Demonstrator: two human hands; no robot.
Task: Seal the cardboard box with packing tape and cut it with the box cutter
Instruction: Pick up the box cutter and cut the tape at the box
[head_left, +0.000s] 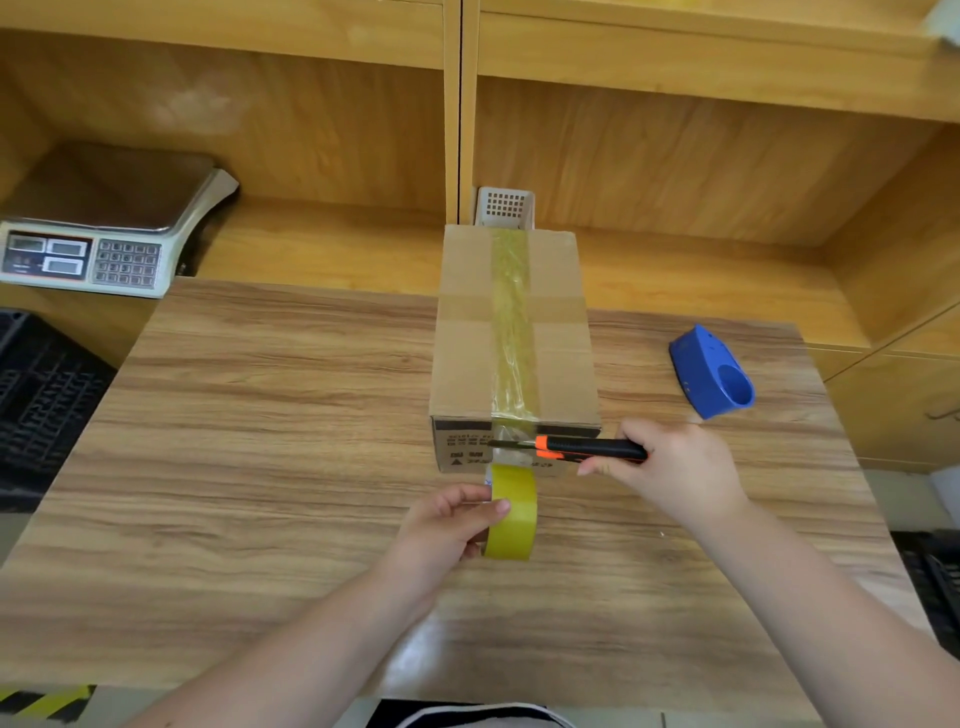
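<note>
View: single head cam, wide-angle, no 2nd view so no shared area.
Position: above near edge of surface (260, 415), worn by the person.
Facing: fwd and steeply down; wooden shelving (675, 171) fills top of frame.
Distance: close; forearms enter from bottom edge, left hand (441, 525) and right hand (680, 473) sit lower centre.
Coverage: box (467, 338) at centre, scale (104, 234) upper left, blue dispenser (711, 371) mid right.
Distortion: edges bend outward toward corners.
</note>
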